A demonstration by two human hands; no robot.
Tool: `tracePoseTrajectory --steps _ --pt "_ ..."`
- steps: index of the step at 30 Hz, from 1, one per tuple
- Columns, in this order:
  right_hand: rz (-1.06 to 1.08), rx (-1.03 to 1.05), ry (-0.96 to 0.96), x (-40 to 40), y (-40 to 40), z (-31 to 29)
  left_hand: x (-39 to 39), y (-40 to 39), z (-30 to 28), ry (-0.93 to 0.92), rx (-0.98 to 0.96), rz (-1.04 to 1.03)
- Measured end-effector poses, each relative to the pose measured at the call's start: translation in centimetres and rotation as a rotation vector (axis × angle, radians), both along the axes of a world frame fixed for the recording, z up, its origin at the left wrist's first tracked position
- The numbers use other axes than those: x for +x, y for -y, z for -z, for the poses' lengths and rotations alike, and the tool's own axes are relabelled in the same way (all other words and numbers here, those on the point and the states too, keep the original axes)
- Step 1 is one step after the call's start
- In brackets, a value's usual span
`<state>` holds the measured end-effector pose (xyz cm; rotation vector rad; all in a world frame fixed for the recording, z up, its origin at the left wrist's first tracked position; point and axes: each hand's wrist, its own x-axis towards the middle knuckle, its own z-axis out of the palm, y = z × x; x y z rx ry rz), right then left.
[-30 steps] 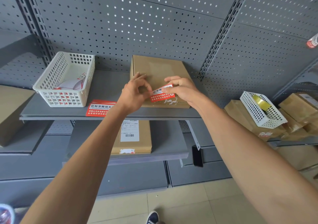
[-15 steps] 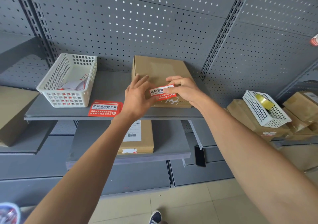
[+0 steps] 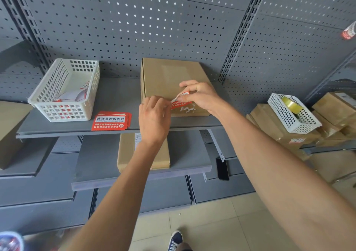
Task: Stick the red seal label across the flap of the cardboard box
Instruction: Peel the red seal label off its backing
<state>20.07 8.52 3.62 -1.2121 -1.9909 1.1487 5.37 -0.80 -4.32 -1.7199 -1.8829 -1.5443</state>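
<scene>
A brown cardboard box [image 3: 169, 77] lies flat on the grey shelf [image 3: 115, 96] against the pegboard. The red seal label [image 3: 182, 104] sits at the box's front top edge, over the flap seam. Part of it curls up as a white strip toward my right hand [image 3: 200, 96], which pinches its upper end between thumb and forefinger. My left hand [image 3: 154, 119] is at the box's front left, fingers closed on the label's left end. Whether the label touches the cardboard is hidden by my fingers.
A stack of red labels [image 3: 111, 120] lies on the shelf left of the box, beside a white basket [image 3: 48, 96] holding paper scraps. Another box [image 3: 125, 154] lies on the lower shelf. At right, a white basket with a tape roll [image 3: 290, 104] rests on stacked boxes [image 3: 269, 123].
The label was held flat and facing me with its text showing; now it is bent down at the box's front edge. My left fingers went from spread to closed at its left end.
</scene>
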Motion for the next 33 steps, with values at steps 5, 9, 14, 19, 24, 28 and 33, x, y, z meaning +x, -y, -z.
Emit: tracePoseTrajectory --steps 5,9,14,19,24,28,33 --pt "-0.003 -0.024 0.007 0.0 0.1 -0.1 1.6 0.6 -0.3 0.275 -0.086 -0.033" --pt "0.008 -0.032 0.005 0.0 0.2 -0.4 1.7 0.7 -0.5 0.302 -0.083 -0.047" --pt "0.031 -0.028 -0.009 -0.1 0.0 -0.1 2.3 0.6 -0.8 0.388 -0.135 -0.07" --pt "0.03 -0.036 -0.011 -0.1 -0.1 -0.1 3.3 0.8 -1.4 0.483 -0.191 -0.092" --pt "0.04 -0.04 -0.013 -0.2 -0.3 -0.1 2.8 0.9 -1.8 0.439 -0.213 -0.066" --pt "0.039 -0.042 -0.011 -0.2 -0.3 0.0 3.4 1.0 -1.7 0.449 -0.225 -0.036" --pt "0.03 -0.051 -0.009 -0.1 -0.3 -0.2 2.9 1.1 -1.8 0.493 -0.208 -0.016"
